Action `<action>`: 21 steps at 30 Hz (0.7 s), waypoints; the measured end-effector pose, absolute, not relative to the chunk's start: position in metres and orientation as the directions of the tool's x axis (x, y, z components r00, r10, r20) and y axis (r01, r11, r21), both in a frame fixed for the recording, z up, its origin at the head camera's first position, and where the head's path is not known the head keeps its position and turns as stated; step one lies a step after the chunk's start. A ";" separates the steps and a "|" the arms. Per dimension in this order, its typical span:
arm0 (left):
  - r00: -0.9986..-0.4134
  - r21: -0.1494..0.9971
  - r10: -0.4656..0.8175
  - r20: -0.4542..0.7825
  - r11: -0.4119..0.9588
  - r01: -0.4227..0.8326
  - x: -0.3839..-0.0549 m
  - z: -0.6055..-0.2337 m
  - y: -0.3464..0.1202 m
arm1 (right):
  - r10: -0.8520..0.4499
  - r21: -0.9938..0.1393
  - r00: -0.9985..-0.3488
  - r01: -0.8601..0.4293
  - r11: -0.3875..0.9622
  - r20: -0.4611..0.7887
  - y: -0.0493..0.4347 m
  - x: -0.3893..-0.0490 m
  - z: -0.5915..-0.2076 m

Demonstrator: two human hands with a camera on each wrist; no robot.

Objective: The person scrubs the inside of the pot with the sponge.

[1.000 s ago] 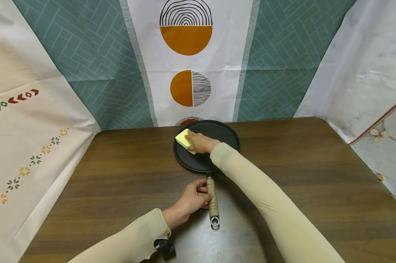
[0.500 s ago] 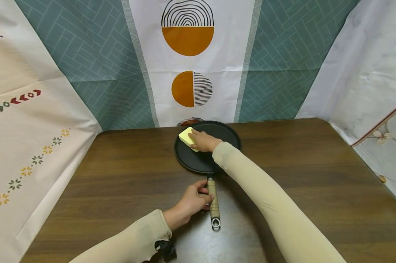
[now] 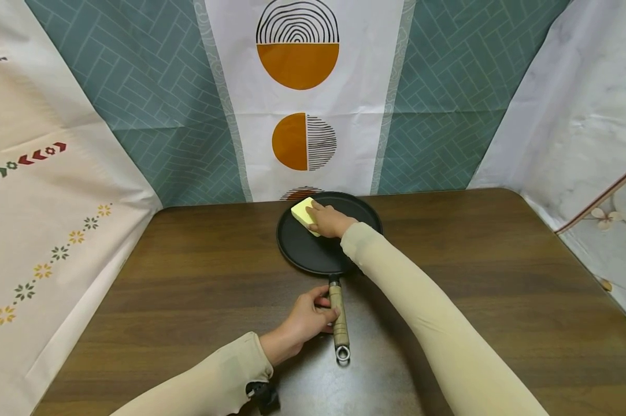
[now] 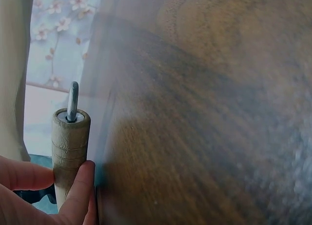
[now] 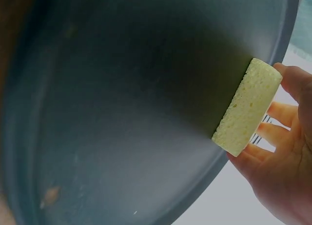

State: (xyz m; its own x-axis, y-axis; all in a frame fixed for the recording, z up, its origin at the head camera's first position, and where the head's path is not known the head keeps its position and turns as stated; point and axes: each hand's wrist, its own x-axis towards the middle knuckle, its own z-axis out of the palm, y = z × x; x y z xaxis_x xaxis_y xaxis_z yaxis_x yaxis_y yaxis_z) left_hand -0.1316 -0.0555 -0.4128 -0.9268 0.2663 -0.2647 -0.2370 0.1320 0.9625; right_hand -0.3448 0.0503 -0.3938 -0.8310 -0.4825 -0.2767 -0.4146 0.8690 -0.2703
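A round black frying pan lies on the table near its back edge, its wooden handle pointing toward me. My left hand pinches that handle between thumb and fingers; the left wrist view shows the handle with a metal ring at its end. Over the pan, my right hand grips a pale yellow sponge against the black surface, left of the pan's middle. In the right wrist view the sponge stands flat on the pan, with thumb and fingertips at its ends and back.
The brown wooden table extends to both sides of the pan. A patterned cloth hangs right behind the pan's far rim. Light cloths hang at the left and right edges.
My right hand has slid the sponge a little to the right and away from me over the pan. The left hand keeps its hold on the handle.
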 end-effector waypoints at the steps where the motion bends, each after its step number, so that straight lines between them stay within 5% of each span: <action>1: -0.927 0.963 0.267 -0.263 0.129 -0.236 -0.131 -0.413 -0.055 | -0.477 -0.270 -0.834 -0.408 0.872 -0.278 0.053 -0.346 -0.394; 21: -0.927 0.963 0.265 -0.265 0.117 -0.242 -0.130 -0.415 -0.054 | -0.396 -0.279 -0.866 -0.316 0.907 -0.305 0.082 -0.356 -0.392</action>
State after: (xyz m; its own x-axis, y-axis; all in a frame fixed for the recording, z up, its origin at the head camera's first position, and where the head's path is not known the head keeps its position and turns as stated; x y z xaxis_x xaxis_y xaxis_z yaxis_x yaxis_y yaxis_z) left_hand -0.1303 -0.0540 -0.4147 -0.9272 0.2650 -0.2646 -0.2415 0.1167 0.9634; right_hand -0.3558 0.0820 -0.3921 -0.8662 -0.3956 -0.3053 -0.3158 0.9069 -0.2790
